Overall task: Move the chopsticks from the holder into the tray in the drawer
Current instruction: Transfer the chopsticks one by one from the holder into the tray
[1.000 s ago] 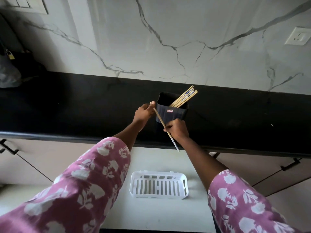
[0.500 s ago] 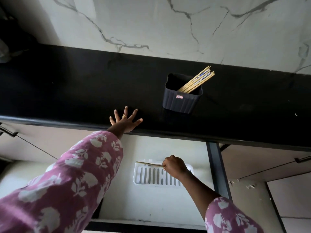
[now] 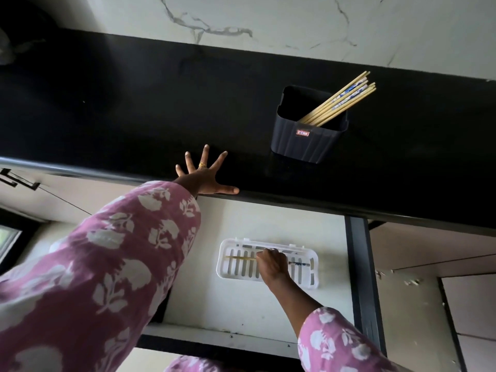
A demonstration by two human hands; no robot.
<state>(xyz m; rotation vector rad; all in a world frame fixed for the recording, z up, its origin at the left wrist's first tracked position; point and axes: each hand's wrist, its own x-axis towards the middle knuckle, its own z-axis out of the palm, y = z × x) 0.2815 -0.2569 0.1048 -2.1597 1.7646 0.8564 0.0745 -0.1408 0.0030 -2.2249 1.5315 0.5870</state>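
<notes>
A dark ribbed holder (image 3: pixel 306 146) stands on the black countertop (image 3: pixel 134 108) with several wooden chopsticks (image 3: pixel 342 100) leaning out to the right. Below, in the open drawer (image 3: pixel 241 312), sits a white slotted tray (image 3: pixel 228 267). One chopstick (image 3: pixel 241 258) lies lengthwise in the tray, and my right hand (image 3: pixel 271 265) is curled over its middle, holding it. My left hand (image 3: pixel 205 174) rests flat on the counter's front edge with fingers spread.
A marble wall rises behind the counter. The drawer's dark right side rail (image 3: pixel 361 277) runs beside the tray. Cabinet fronts with black handles (image 3: pixel 18 179) flank the drawer. My patterned pink sleeve (image 3: pixel 94 277) covers the lower left.
My right hand carried one chopstick from the holder down into the tray and laid it along the slats. My left hand left the holder and spread on the counter edge.
</notes>
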